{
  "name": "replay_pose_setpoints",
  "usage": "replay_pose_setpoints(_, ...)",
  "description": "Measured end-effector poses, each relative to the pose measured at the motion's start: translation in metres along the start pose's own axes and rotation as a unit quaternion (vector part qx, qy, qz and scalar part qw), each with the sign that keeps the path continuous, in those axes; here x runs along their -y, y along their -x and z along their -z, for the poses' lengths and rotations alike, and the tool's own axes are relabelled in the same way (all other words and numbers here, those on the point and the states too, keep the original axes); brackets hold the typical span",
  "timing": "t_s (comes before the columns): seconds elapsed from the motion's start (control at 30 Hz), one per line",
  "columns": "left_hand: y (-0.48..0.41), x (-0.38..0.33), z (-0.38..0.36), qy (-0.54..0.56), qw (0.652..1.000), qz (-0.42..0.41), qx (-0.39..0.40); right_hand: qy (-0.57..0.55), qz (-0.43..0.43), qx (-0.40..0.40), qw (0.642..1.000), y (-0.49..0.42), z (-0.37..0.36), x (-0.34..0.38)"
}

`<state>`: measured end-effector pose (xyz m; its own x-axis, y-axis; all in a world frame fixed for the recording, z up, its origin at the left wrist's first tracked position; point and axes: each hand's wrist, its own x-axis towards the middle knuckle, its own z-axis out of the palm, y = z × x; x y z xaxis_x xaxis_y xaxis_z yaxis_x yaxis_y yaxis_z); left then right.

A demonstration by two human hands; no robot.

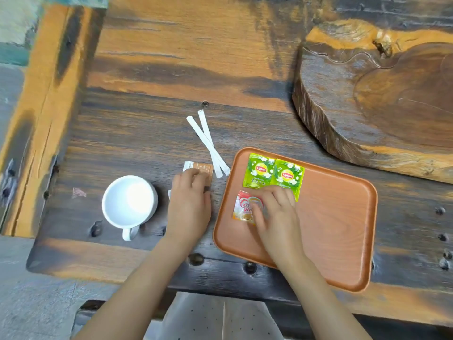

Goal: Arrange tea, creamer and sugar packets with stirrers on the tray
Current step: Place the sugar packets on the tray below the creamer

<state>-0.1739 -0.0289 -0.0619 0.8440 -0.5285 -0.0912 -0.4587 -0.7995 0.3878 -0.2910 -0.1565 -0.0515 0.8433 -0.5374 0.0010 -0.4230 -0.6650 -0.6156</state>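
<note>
From the head camera I look down on a dark, worn wooden table [152, 133], where much of what matters sits under the two hands. My right hand [274, 212] lies flat on the tray [338, 217], its fingers spread and pressed down on a red-and-white creamer packet [244, 208]; the hand covers the packet's right half, so only part of the printing reads, and I cannot tell whether a second packet lies beneath the palm. The same fingers hide the lower corner of the nearer of two green tea packets [274, 174], which lie side by side, edges overlapping, at the tray's far left corner. My left hand [190, 200] rests on the table just left of the tray, fingers curled loosely over a brown-and-white sugar packet [201, 169]; the fingertips touch its near edge, but whether they pinch it or merely rest on it is not visible. A sliver of white paper shows at the hand's left side, too little to identify. Two white paper-wrapped stirrers [208, 143] lie crossed on the bare table, between the sugar packet and the tray, their near ends just beside the tray's rim. A white cup [128, 202] stands left of the hands, handle toward me. A thick slab of carved wood [382, 94] is cut off by the frame's right edge.
</note>
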Motion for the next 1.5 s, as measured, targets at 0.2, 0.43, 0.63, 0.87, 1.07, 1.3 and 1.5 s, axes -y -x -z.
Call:
replay_pose_setpoints(0.2, 0.005, 0.004, 0.023, -0.166, 0.971, 0.051, 0.162, 0.119, 0.134, 0.082, 0.980, -0.071, -0.049, 0.045)
replay_pose_setpoints(0.43, -0.004, 0.001, 0.032, -0.218, 0.954, 0.065, 0.194, 0.157, 0.091, 0.213, 0.960, -0.095, -0.071, 0.069)
replay_pose_setpoints(0.63, 0.003, -0.006, 0.049, -0.175, 0.956, 0.081, 0.222, 0.071, 0.035, 0.210, 0.974, -0.094, -0.057, 0.068)
replay_pose_setpoints(0.87, 0.018, 0.008, 0.077, 0.108, 0.964, 0.164, 0.180, -0.253, -0.154, 0.141, 0.945, -0.069, -0.006, 0.053)
replay_pose_setpoints(1.07, 0.030, 0.009, 0.090, 0.424, 0.829, 0.328, 0.160, -0.224, -0.199, 0.117, 0.947, -0.003, 0.027, 0.013)
replay_pose_setpoints(1.3, 0.033, -0.005, 0.091, 0.564, 0.732, 0.349, 0.156, -0.033, -0.024, 0.170, 0.985, 0.042, 0.010, 0.005)
replay_pose_setpoints(1.5, 0.035, -0.005, 0.084, 0.545, 0.751, 0.336, 0.164, 0.086, 0.037, 0.072, 0.993, 0.058, -0.003, 0.005)
